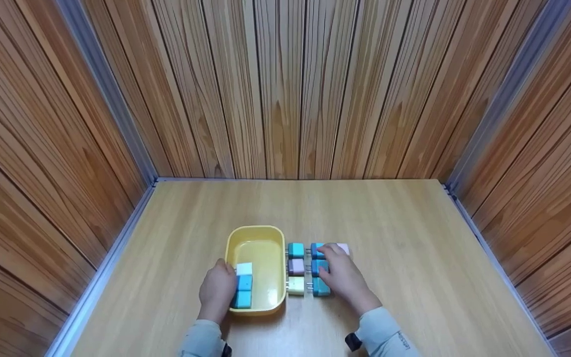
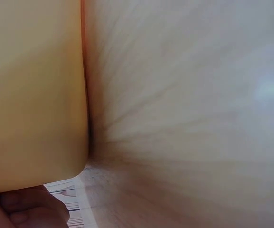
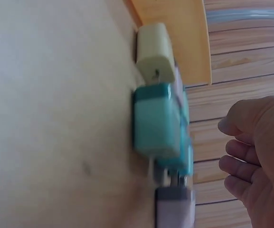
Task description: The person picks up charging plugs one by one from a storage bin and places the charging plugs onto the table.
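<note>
My left hand (image 1: 217, 289) grips the left wall of a yellow bin (image 1: 268, 258), thumb at the rim. Inside, along that wall, a white plug adapter (image 1: 244, 268), a blue one (image 1: 244, 282) and a teal one (image 1: 243, 299) lie in a column. Over the plug adapters right of the bin hovers my right hand (image 1: 343, 277), fingers loosely bent; the right wrist view shows nothing in its grasp. Nearest the bin are teal (image 1: 296, 250), lilac (image 1: 296, 267) and pale yellow (image 1: 296, 285) adapters. Beyond them stand blue and teal ones (image 1: 320, 287), and a pink one (image 1: 343, 248) partly hidden by the hand.
The wooden table (image 1: 389, 223) is bounded by a plank-patterned back wall (image 1: 285, 99) and side walls, with metal strips along the corners. Metal prongs stick out from the adapters toward the bin.
</note>
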A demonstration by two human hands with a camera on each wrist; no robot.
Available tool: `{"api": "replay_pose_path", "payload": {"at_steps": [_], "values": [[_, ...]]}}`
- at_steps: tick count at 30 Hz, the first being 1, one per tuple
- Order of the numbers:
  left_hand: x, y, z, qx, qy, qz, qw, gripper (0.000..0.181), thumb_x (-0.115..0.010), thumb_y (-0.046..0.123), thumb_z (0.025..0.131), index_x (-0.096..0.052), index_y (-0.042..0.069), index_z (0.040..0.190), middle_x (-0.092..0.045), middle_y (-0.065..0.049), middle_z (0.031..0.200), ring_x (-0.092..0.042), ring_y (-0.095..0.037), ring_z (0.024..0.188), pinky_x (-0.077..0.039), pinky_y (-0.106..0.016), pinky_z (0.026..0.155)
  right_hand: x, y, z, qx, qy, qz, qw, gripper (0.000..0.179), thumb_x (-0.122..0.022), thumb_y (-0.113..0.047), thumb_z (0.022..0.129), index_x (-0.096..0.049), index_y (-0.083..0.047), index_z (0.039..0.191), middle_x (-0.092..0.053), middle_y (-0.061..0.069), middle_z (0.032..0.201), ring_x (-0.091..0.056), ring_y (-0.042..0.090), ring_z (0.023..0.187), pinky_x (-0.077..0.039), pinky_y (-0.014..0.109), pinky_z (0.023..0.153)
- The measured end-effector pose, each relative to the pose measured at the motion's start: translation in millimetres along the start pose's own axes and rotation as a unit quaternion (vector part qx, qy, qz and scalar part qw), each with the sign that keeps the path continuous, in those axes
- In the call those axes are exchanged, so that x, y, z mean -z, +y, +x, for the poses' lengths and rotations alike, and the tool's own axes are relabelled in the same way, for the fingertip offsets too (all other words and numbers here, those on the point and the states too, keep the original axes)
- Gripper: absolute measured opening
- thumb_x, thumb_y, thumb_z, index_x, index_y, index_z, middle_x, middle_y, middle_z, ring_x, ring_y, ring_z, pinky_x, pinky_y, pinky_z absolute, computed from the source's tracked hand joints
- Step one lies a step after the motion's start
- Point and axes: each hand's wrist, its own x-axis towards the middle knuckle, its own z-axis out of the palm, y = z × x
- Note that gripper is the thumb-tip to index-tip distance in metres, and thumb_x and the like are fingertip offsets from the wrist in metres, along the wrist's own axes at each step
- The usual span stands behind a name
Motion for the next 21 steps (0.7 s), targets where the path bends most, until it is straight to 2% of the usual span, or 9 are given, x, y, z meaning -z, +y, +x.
{"api": "replay_pose_path", "payload": {"at_steps": [5, 11, 17, 21], "values": [[-0.3, 1.0, -1.3, 0.001, -0.006, -0.004, 1.0000, 0.043, -0.037, 0.034, 0.111, -0.052, 0.003, 0.138, -0.066, -0.012, 0.107, -0.061, -0.026, 0.088, -0.054, -0.051, 0.091, -4.3, -18.1, 4.2, 0.013, 0.000, 0.006, 0.9999, 0.052, -0.070, -0.022, 0.096, -0.056, -0.018, 0.145, -0.055, 0.001, 0.144, -0.051, 0.022, 0.137, -0.045, 0.044, 0.110], [0.2, 0.7, 0.3, -0.011, 0.006, 0.010, 0.9999, 0.039, -0.038, 0.032, 0.110, -0.056, 0.004, 0.130, -0.067, -0.011, 0.100, -0.061, -0.024, 0.083, -0.055, -0.049, 0.084, -15.3, -38.9, 7.3, 0.083, 0.006, 0.018, 0.9964, 0.047, -0.070, -0.019, 0.094, -0.059, -0.011, 0.140, -0.057, 0.005, 0.139, -0.054, 0.024, 0.133, -0.045, 0.044, 0.109], [-0.4, 1.5, 0.2, -0.003, -0.001, 0.006, 1.0000, 0.038, -0.036, 0.032, 0.110, -0.057, 0.006, 0.129, -0.066, -0.009, 0.098, -0.060, -0.024, 0.082, -0.054, -0.044, 0.080, -25.1, -60.4, 6.5, 0.078, -0.031, 0.034, 0.9959, 0.047, -0.068, -0.025, 0.097, -0.057, -0.018, 0.142, -0.055, -0.002, 0.141, -0.051, 0.019, 0.135, -0.046, 0.042, 0.110], [-0.5, 1.2, -0.8, -0.001, 0.001, 0.000, 1.0000, 0.036, -0.037, 0.033, 0.110, -0.057, 0.007, 0.124, -0.064, -0.008, 0.093, -0.059, -0.024, 0.080, -0.053, -0.039, 0.075, -30.5, -74.4, 6.4, 0.090, -0.043, 0.029, 0.9946, 0.045, -0.068, -0.027, 0.098, -0.057, -0.018, 0.141, -0.056, -0.001, 0.141, -0.052, 0.018, 0.132, -0.046, 0.041, 0.109]]}}
